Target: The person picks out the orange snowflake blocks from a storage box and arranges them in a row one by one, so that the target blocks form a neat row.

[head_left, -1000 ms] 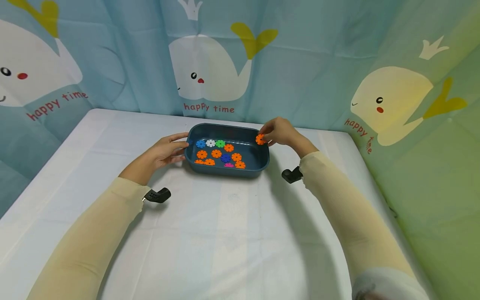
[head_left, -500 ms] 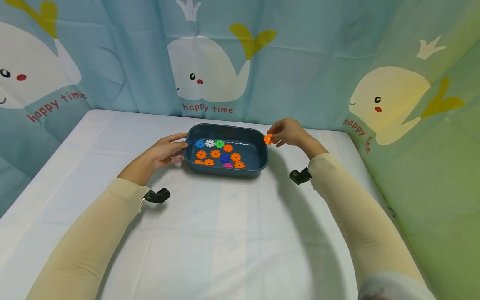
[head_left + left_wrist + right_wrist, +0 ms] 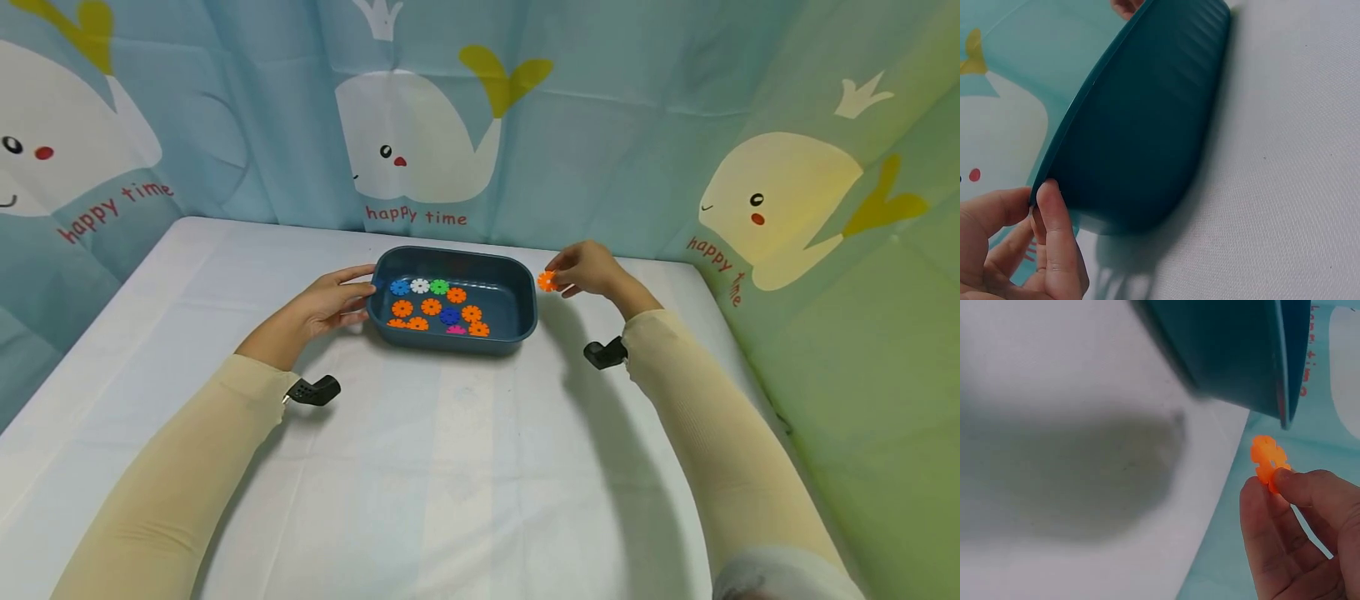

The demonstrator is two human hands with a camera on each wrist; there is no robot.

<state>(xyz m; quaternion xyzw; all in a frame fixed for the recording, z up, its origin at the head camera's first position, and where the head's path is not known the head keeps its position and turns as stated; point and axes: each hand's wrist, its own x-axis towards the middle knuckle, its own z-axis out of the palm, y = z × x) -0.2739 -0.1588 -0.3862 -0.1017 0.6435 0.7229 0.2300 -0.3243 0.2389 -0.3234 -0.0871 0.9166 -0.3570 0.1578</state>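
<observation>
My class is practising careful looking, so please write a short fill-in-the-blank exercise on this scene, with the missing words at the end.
1. The right hand pinches a flower-shaped piece coloured ____.
2. The left hand grips the rim of the tub, in which just ____ white piece shows.
3. That white piece lies between a light blue piece and a ____ one.
4. Under the middle whale on the curtain is printed "happy ____".

Missing words: orange; one; green; time.

Cream long sleeves, black wrist pieces.
Left sleeve point(image 3: 180, 475) at 8 o'clock, right sleeve point(image 3: 720, 442) at 4, both plain; angled black piece at left cuff point(image 3: 317, 391), another at right cuff point(image 3: 604, 353).
</observation>
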